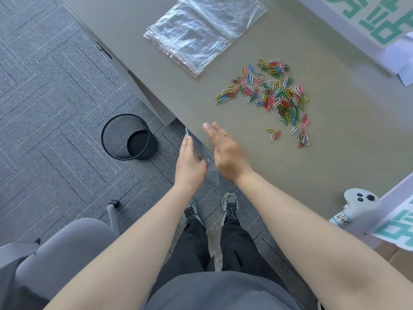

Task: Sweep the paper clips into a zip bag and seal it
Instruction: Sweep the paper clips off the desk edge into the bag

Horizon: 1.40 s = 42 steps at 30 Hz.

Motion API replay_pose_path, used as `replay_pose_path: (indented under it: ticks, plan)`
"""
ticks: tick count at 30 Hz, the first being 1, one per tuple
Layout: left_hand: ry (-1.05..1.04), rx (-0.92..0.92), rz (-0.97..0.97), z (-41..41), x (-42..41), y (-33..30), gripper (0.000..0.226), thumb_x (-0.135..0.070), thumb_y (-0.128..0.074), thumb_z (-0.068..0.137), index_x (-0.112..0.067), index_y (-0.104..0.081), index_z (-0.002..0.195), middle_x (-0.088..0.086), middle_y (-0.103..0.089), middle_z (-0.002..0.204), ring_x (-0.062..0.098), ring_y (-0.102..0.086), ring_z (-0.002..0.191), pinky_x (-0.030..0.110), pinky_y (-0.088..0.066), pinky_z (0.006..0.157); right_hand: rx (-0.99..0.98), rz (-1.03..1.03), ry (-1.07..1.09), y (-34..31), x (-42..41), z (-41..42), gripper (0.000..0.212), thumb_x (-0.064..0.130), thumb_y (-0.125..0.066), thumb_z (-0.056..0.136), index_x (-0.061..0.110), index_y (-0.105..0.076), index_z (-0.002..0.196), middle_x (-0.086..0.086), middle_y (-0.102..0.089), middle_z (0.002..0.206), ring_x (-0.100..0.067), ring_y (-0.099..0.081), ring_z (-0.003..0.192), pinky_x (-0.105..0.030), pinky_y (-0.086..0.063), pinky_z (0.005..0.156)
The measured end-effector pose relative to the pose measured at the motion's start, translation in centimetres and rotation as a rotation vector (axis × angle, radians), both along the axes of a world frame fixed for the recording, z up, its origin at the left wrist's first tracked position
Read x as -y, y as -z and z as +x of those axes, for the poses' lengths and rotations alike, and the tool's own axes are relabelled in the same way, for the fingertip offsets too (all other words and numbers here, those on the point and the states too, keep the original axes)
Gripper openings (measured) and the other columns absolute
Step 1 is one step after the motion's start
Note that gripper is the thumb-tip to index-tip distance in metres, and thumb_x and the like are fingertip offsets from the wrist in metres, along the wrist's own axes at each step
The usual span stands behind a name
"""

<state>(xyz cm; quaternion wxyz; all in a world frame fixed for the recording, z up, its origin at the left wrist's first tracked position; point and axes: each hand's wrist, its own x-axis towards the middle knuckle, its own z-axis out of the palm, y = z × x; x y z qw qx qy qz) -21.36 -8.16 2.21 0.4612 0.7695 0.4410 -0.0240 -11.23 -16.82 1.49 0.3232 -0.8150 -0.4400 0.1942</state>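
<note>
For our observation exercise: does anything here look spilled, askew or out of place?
Yes. The paper clips lie loose across the table, with a few strays apart from the main heap. The waste bin on the floor leans rather than standing upright. The spare zip bags lie in an uneven stack.

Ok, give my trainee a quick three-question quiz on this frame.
1. True or false: all the clips are already in the bag.
2. Which of the hands holds the bag at the desk edge? A) left hand B) right hand C) neither
3. Fill in: the spare bags lie on the desk beyond the ____.

Key: 1. False: most clips lie loose on the desk; a few colored ones show inside the bag. 2. A; the right hand is open, beside the bag. 3. clips
</note>
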Motion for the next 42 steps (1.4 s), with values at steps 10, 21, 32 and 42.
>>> replay_pose_path:
  ticks: [10, 21, 32, 42]
  plan:
    - [-0.016, 0.001, -0.026, 0.4, -0.6, -0.2, 0.074, -0.004, -0.051, 0.089, -0.015, -0.015, 0.152, -0.004, -0.01, 0.16, 0.007, -0.016, 0.143, 0.013, -0.023, 0.1, 0.243, -0.401, 0.227, -0.7, -3.6, 11.9, 0.065, 0.025, -0.036, 0.096, 0.011, -0.01, 0.153, -0.011, -0.002, 0.162, -0.029, 0.002, 0.148, -0.037, 0.002, 0.12]
    - [-0.031, -0.014, 0.012, 1.1, -1.0, 0.1, 0.073, -0.004, -0.052, 0.089, -0.015, -0.016, 0.152, -0.005, -0.011, 0.16, 0.008, -0.023, 0.14, 0.011, -0.027, 0.091, 0.249, -0.516, 0.198, 0.8, -6.2, 15.5, 0.068, 0.052, -0.026, 0.098, 0.018, -0.008, 0.154, -0.012, 0.003, 0.161, -0.03, 0.006, 0.148, -0.043, 0.001, 0.12]
    - [-0.064, 0.003, -0.012, 0.9, -1.5, 0.2, 0.076, -0.003, -0.052, 0.087, -0.017, -0.015, 0.152, -0.006, -0.012, 0.16, 0.006, -0.021, 0.141, 0.012, -0.024, 0.097, 0.322, -0.343, -0.028, 2.4, -5.8, 11.0, 0.06, 0.04, -0.028, 0.096, 0.015, -0.027, 0.15, -0.011, -0.016, 0.16, -0.029, -0.01, 0.148, -0.043, -0.003, 0.119]
    - [-0.068, 0.017, -0.006, 0.4, -1.8, 0.2, 0.075, -0.002, -0.051, 0.087, -0.015, -0.016, 0.152, -0.004, -0.012, 0.16, 0.006, -0.015, 0.143, 0.013, -0.018, 0.105, 0.383, -0.202, -0.219, 2.8, -4.7, 6.2, 0.052, 0.032, -0.031, 0.097, 0.012, -0.04, 0.145, -0.01, -0.033, 0.154, -0.028, -0.025, 0.144, -0.041, -0.014, 0.118]
